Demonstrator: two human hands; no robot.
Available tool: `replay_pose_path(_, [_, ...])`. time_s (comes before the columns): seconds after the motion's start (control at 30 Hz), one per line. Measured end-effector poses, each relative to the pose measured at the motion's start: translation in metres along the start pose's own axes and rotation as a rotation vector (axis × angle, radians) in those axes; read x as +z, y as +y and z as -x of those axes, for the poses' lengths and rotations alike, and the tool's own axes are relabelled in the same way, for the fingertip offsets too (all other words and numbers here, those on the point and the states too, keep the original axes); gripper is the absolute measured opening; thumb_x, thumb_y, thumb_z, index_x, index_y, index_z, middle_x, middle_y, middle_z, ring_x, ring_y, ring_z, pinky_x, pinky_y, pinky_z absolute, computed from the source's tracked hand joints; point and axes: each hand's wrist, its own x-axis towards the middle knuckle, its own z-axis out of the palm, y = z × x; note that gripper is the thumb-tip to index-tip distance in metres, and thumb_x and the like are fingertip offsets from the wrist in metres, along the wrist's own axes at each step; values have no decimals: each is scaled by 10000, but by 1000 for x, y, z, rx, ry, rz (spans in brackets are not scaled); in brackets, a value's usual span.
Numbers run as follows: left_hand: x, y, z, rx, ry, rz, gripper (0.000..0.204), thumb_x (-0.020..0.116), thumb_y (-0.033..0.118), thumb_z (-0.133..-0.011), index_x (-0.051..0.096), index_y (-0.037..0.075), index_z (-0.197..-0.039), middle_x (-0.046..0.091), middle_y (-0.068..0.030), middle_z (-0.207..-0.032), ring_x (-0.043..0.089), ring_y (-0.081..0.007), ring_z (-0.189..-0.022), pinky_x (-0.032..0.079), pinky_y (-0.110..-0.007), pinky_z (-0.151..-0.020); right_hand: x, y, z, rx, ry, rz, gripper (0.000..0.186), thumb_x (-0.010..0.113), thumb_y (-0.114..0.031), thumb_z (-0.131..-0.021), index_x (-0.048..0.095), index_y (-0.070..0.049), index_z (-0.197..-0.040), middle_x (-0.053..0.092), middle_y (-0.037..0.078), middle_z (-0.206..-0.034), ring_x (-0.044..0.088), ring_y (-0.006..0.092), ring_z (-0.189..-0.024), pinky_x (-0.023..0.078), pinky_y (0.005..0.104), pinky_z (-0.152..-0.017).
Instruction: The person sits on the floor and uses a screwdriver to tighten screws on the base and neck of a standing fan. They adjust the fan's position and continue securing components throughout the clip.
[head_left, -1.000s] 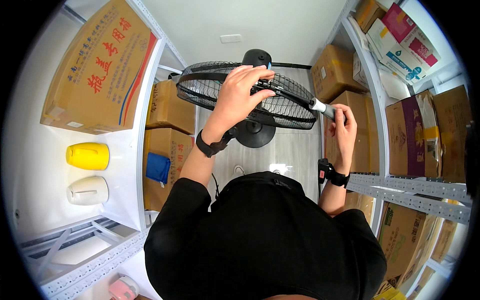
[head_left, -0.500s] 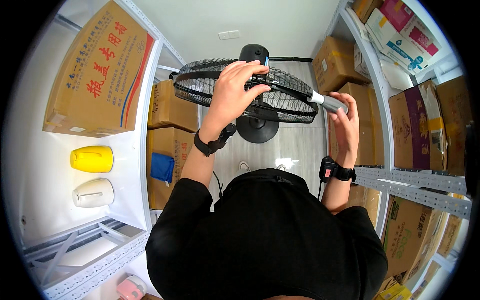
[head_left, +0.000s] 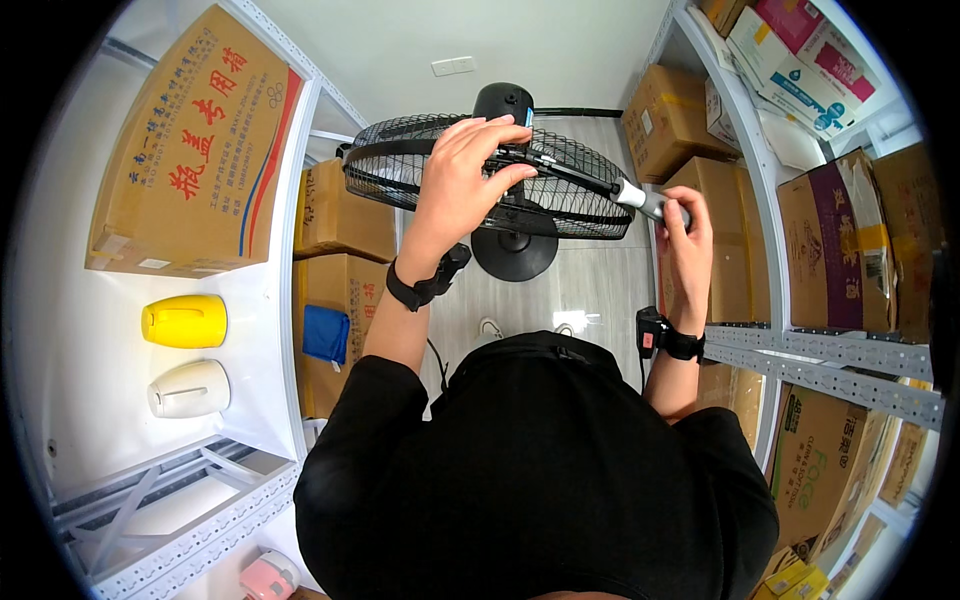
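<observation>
A black-shafted tool (head_left: 590, 181) with a white collar and grey handle slants across the face of a black standing fan (head_left: 515, 255); its exact kind I cannot make out. My left hand (head_left: 465, 180) curls over the shaft's inner end, fingers above and thumb below, by the middle of the fan's wire cage. The fingers hide part of that end. On the right, my right hand (head_left: 685, 235) is closed on the grey handle, index finger and thumb bent round its end. Both wrists wear black straps with small devices.
Left shelving carries a large cardboard box (head_left: 200, 150), a yellow kettle-shaped jug (head_left: 185, 321) and a white one (head_left: 189, 388). Below it, a blue packet (head_left: 325, 334) lies on stacked cartons. More cartons (head_left: 680, 120) fill the right-hand shelves. The fan stands near the back wall.
My right hand's fingers have curled further round the grey handle's end, covering more of it. My left hand keeps its place on the shaft. The view has shifted slightly.
</observation>
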Motion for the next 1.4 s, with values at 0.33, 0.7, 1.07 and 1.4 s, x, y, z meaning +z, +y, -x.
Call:
replay_pose_path(0.33, [-1,0,1,0,2,-18,348,802,175,-726,697,83,-1045,716,-31,-1043,599,-252,-1139,445,-401,-994,-3,6,-2,-209,8,-162,241,521,-152,-997,516,-51,-1216,585,91,-1085,632,148,-888,513,255,-692])
replay_pose_path(0.7, [0,0,2,-6,6,-14,362,806,177,-721,699,85,-1055,715,-31,-1056,597,-256,-1133,443,-400,-991,11,9,-2,-240,151,-247,264,560,-173,-979,513,-46,-1206,600,50,-951,607,114,-787,484,233,-607])
replay_pose_path(1.07, [-1,0,1,-22,16,-6,350,804,172,-723,700,86,-1046,721,-35,-1030,601,-248,-1129,432,-405,-1002,10,2,-3,-397,28,-288,278,430,-264,-1043,483,-60,-1223,538,108,-1188,559,173,-1081,521,297,-841])
replay_pose_path(1.4, [0,-3,2,-23,20,-5,362,807,184,-720,697,83,-1049,721,-33,-1026,602,-253,-1131,432,-403,-1003,14,-3,0,-331,93,-451,256,621,-77,-930,510,-57,-1161,552,59,-1125,563,141,-1038,480,276,-835])
